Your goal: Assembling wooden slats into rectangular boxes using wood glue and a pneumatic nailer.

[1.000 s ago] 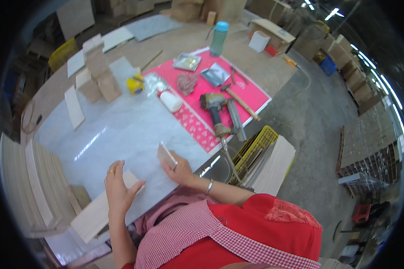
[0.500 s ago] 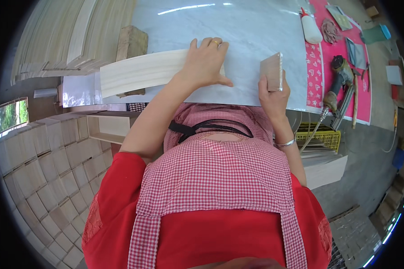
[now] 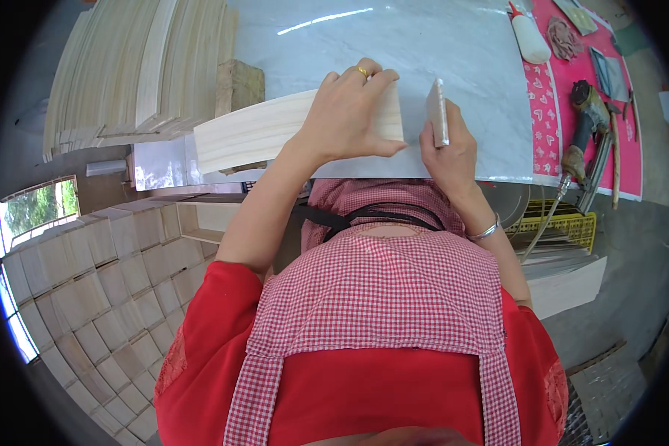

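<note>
A pale wooden board (image 3: 256, 128) lies lengthwise near the front edge of the table, its left part raised on a support beneath. My left hand (image 3: 349, 115) grips across its right part, fingers curled at the far edge and thumb by the near right corner. A ring is on one finger. My right hand (image 3: 451, 145) holds a thin, flat rectangular block (image 3: 438, 113) on edge, its speckled whitish narrow side facing up. A small gap separates the block from the board's right end.
Stacked thin boards (image 3: 137, 67) and a wood block (image 3: 239, 85) stand at the left. On a pink cloth (image 3: 624, 167) at the right lie a nail gun (image 3: 589, 123) with its hose, a rag (image 3: 564, 37) and a stick. A white glue bottle (image 3: 531, 41) lies nearby. Wooden boxes (image 3: 89, 282) are piled lower left.
My left hand has closed more on the board, whose right end sits farther right in view. The block in my right hand has turned edge-up and come closer to the board. The whole view has shifted.
</note>
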Action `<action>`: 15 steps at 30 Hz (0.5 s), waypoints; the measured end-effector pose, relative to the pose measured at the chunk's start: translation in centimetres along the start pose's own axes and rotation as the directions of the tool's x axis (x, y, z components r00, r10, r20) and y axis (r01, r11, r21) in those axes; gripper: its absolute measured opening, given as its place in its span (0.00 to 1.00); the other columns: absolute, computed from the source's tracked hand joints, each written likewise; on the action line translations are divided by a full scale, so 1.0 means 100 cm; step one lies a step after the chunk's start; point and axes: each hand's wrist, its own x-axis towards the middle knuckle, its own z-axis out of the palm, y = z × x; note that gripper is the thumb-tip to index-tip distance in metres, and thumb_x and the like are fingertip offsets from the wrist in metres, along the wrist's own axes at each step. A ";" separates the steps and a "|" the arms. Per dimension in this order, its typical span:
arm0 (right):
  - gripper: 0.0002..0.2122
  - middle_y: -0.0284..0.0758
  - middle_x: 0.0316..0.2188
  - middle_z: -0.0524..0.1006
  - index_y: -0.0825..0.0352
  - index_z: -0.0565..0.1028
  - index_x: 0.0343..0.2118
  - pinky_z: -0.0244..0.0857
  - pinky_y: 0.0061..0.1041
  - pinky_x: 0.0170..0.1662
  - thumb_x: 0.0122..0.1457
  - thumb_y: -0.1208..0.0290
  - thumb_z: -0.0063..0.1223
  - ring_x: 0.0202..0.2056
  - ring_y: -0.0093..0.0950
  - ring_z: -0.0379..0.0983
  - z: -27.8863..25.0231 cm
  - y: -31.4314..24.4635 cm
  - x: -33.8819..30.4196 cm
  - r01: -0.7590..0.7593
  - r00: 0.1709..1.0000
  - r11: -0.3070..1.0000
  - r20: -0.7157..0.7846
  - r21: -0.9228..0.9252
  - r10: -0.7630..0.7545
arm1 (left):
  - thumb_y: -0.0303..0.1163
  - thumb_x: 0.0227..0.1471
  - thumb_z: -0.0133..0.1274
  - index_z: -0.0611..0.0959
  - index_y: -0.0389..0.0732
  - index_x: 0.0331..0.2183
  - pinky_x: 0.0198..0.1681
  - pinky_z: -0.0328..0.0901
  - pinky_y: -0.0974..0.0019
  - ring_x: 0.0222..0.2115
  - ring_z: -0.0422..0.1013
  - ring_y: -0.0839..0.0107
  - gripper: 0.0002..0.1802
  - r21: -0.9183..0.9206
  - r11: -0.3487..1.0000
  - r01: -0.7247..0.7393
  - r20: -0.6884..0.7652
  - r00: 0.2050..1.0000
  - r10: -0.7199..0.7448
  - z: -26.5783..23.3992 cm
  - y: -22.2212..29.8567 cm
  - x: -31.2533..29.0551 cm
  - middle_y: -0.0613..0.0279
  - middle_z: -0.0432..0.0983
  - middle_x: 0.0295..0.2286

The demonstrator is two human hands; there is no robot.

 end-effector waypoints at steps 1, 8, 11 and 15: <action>0.18 0.47 0.35 0.78 0.68 0.71 0.49 0.71 0.38 0.34 0.55 0.77 0.56 0.32 0.48 0.77 0.005 -0.002 0.000 -0.004 1.000 1.000 -0.003 0.009 0.004 | 0.48 0.26 0.72 0.76 0.41 0.52 0.47 0.65 0.56 0.42 0.70 0.54 0.48 -0.032 0.999 -0.037 -0.040 0.999 0.036 -0.010 0.006 0.001 0.51 0.70 0.44; 0.25 0.43 0.38 0.76 0.68 0.67 0.49 0.71 0.38 0.33 0.47 0.78 0.61 0.34 0.44 0.77 0.030 -0.016 0.003 0.135 0.991 0.991 0.029 -0.026 -0.134 | 0.48 0.25 0.72 0.76 0.37 0.50 0.45 0.66 0.57 0.39 0.70 0.53 0.48 -0.158 0.984 -0.085 -0.110 0.992 0.068 -0.022 0.004 0.006 0.52 0.71 0.42; 0.25 0.43 0.38 0.76 0.68 0.67 0.49 0.70 0.38 0.32 0.46 0.77 0.62 0.33 0.44 0.77 0.032 -0.015 0.003 0.132 0.991 0.991 0.041 -0.034 -0.131 | 0.50 0.24 0.71 0.76 0.35 0.48 0.42 0.65 0.57 0.38 0.70 0.53 0.48 -0.174 0.981 -0.089 -0.121 0.990 0.068 -0.018 0.001 0.007 0.52 0.70 0.43; 0.24 0.42 0.37 0.76 0.67 0.67 0.48 0.70 0.38 0.31 0.46 0.78 0.61 0.32 0.43 0.77 0.032 -0.017 0.004 0.128 0.991 0.991 0.049 -0.039 -0.126 | 0.50 0.23 0.72 0.76 0.34 0.48 0.42 0.65 0.57 0.37 0.70 0.53 0.49 -0.161 0.984 -0.079 -0.101 0.993 0.064 -0.018 0.001 0.007 0.53 0.71 0.43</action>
